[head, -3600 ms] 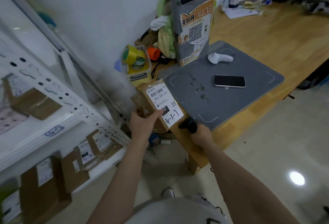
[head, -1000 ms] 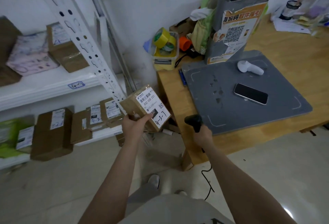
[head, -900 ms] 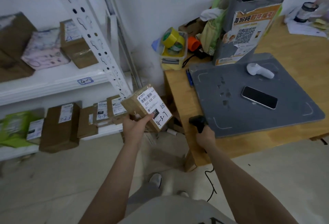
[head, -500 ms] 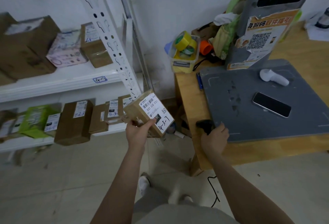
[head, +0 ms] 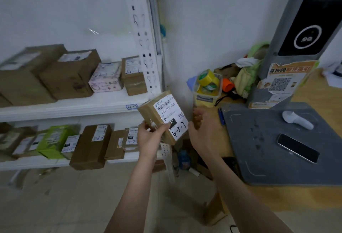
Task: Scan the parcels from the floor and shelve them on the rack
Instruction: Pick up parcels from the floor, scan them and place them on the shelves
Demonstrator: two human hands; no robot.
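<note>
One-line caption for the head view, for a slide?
Facing the rack, the left hand grips a parcel marked 4-3-7; the right hand hovers open beside it.

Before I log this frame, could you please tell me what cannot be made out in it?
Head view only.
1. Small print on the white label of the brown cardboard parcel: too small; only handwritten 4-3-7 reads clearly.
2. Whether the right hand touches that parcel: blurred at its fingertips.
3. Labels of the boxes on the white metal rack: motion-blurred.
4. Top of the tall grey stand: cut off by the upper edge.
</note>
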